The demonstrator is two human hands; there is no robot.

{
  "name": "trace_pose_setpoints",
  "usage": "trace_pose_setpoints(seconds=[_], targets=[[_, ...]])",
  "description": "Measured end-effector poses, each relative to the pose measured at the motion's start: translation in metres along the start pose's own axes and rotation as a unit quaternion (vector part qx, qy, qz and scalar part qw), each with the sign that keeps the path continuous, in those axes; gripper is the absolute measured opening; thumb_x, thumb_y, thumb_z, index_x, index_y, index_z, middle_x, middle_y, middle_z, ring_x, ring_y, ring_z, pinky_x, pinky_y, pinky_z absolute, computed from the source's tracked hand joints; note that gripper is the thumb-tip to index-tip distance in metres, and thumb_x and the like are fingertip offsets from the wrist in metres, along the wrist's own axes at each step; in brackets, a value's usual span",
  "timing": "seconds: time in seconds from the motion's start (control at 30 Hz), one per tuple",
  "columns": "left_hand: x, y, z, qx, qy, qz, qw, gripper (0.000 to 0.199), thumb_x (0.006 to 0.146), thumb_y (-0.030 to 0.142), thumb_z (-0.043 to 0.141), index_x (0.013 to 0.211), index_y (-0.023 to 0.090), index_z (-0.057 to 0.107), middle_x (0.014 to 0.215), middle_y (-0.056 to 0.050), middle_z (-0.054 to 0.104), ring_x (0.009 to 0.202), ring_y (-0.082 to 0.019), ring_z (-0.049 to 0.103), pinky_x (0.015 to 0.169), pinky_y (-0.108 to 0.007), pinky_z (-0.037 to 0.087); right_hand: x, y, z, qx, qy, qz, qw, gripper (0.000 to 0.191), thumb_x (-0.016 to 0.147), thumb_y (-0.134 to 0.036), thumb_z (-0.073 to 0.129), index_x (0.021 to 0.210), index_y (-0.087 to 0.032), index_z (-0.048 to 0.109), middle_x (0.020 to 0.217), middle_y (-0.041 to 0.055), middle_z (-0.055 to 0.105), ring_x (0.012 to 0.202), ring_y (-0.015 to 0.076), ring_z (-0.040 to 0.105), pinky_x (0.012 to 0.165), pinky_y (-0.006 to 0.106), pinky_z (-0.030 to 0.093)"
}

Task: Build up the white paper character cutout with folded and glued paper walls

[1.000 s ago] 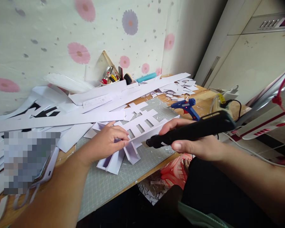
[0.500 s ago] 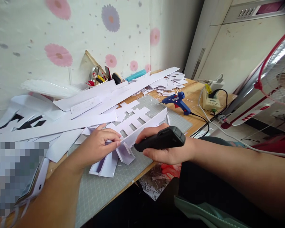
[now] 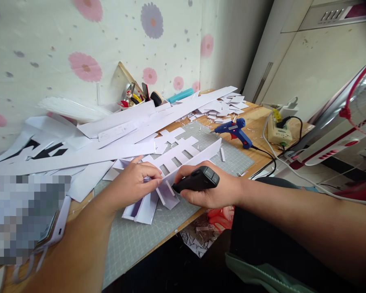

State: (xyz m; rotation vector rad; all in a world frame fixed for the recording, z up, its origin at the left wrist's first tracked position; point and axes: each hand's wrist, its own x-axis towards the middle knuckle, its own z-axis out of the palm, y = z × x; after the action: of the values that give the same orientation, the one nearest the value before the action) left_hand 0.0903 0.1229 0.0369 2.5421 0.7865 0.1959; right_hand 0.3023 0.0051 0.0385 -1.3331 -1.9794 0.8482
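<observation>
My left hand (image 3: 142,179) pinches the near edge of a white foam board piece (image 3: 203,156) with window cutouts. Its thumb and fingertips meet at that edge. In my right hand (image 3: 212,185) is a black-handled utility knife (image 3: 198,179), its front end at the piece's near side; the blade is hidden or too small to make out. Below the fingers, a folded white board part (image 3: 169,195) juts from the piece. A white box-like part (image 3: 146,209) lies beside it on the grey cutting mat (image 3: 134,252).
A blue glue gun (image 3: 234,131) stands on the wooden table (image 3: 256,114), its cord running to a power strip (image 3: 279,130). Long white board strips (image 3: 183,110) and a scrap pile (image 3: 222,108) lie behind. A fan (image 3: 362,97) is at right, a pixelated device (image 3: 30,219) at left.
The view has shifted, so the scene sits slightly further right. My right hand and the knife have moved left relative to the board, the knife's rear end swinging closer. My left hand keeps its hold.
</observation>
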Motion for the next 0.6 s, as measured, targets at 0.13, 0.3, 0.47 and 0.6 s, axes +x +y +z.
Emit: trace_pose_setpoints(seconds=[0.13, 0.3, 0.47, 0.6], targets=[[0.000, 0.000, 0.002, 0.004, 0.011, 0.003, 1.000, 0.024, 0.083, 0.037, 0.055, 0.069, 0.025, 0.070, 0.090, -0.001, 0.079, 0.091, -0.023, 0.071, 0.121, -0.065, 0.013, 0.003, 0.002, 0.001, -0.006, 0.010, -0.005, 1.000, 0.021, 0.076, -0.022, 0.060, 0.095, -0.018, 0.067, 0.074, 0.0003, 0.067, 0.064, 0.0136, 0.057, 0.065, 0.026, 0.047], [0.001, 0.002, 0.003, 0.012, 0.042, 0.012, 0.999, 0.026, 0.085, 0.036, 0.053, 0.067, 0.024, 0.067, 0.086, -0.001, 0.078, 0.086, -0.022, 0.070, 0.118, -0.060, 0.025, 0.004, 0.006, -0.002, -0.008, 0.022, -0.008, 1.000, 0.022, 0.076, -0.023, 0.060, 0.096, -0.019, 0.067, 0.077, 0.0013, 0.068, 0.068, 0.0149, 0.059, 0.068, 0.027, 0.049], [0.001, 0.005, 0.005, 0.017, 0.113, -0.013, 0.993, 0.031, 0.089, 0.037, 0.047, 0.070, 0.022, 0.067, 0.070, 0.003, 0.071, 0.071, -0.018, 0.063, 0.111, -0.050, 0.037, 0.004, 0.006, -0.008, 0.013, 0.036, -0.029, 0.999, 0.024, 0.078, -0.026, 0.061, 0.099, -0.016, 0.067, 0.077, 0.0033, 0.068, 0.067, 0.0158, 0.059, 0.065, 0.028, 0.049], [0.001, 0.009, 0.006, 0.017, 0.169, -0.013, 0.985, 0.034, 0.090, 0.038, 0.046, 0.068, 0.020, 0.065, 0.065, 0.002, 0.065, 0.068, -0.017, 0.059, 0.077, -0.032, 0.048, 0.003, 0.001, -0.013, 0.020, 0.048, -0.026, 0.998, 0.023, 0.077, -0.026, 0.062, 0.097, -0.017, 0.068, 0.073, 0.0012, 0.066, 0.063, 0.0140, 0.057, 0.061, 0.026, 0.047]])
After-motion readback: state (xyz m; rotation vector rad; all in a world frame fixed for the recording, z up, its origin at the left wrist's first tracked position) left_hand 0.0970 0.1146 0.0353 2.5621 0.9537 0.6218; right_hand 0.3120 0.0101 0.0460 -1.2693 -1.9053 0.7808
